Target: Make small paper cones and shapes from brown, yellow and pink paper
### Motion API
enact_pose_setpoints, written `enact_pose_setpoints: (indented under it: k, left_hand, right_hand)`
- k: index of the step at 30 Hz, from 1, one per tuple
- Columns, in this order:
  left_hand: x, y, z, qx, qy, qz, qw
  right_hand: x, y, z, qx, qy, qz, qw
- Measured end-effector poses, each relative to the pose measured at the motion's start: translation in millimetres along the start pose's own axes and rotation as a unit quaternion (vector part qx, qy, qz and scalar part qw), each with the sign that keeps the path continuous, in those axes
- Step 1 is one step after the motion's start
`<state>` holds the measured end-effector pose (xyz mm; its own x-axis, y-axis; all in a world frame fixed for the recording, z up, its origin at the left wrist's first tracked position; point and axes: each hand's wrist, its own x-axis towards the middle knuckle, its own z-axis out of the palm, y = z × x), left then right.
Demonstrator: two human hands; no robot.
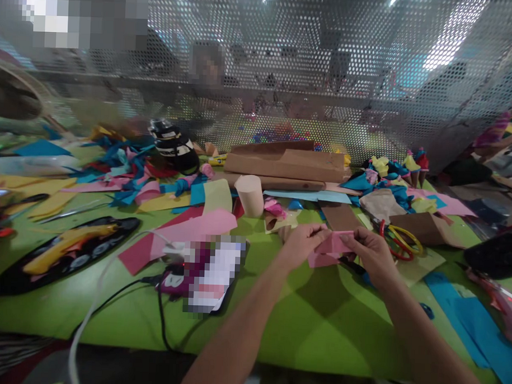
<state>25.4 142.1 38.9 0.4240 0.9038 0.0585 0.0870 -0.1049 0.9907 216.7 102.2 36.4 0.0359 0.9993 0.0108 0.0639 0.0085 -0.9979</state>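
A pink piece of paper (330,252) is stretched between my two hands, above the green table. My left hand (303,245) pinches its left side, fingers closed. At the paper's upper right edge, my right hand (372,251) grips it between thumb and fingers. The paper looks folded or bent, with a lower flap hanging down. Just right of my right hand lie scissors with red and yellow handles (405,241). A cream paper roll or cup (250,195) stands upright to the left, beyond my left hand.
A phone (217,276) lies by a purple power strip (175,281) with cables across the green table (301,333). Left is a black tray (111,240) holding a yellow glue gun. Brown cardboard (286,162), coloured paper scraps and a perforated metal screen (286,58) stand behind.
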Motion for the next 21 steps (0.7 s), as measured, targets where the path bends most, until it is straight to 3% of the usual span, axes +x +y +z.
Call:
enact_pose_setpoints:
  k: [10,16,21]
  left_hand:
    - [1,-9,2.7,-0.104,-0.011,-0.005,0.995]
    - [1,-10,5.5,-0.078,-0.020,0.007,0.997]
    - [0,-6,9.5,-0.040,-0.020,0.004,0.999]
  right_hand:
    - [-1,-3,3,0.010,-0.005,0.001,1.000]
    - [0,-3,5,-0.010,-0.034,-0.011,0.999]
    - [1,4,3,-0.064,-0.015,-0.057,0.996]
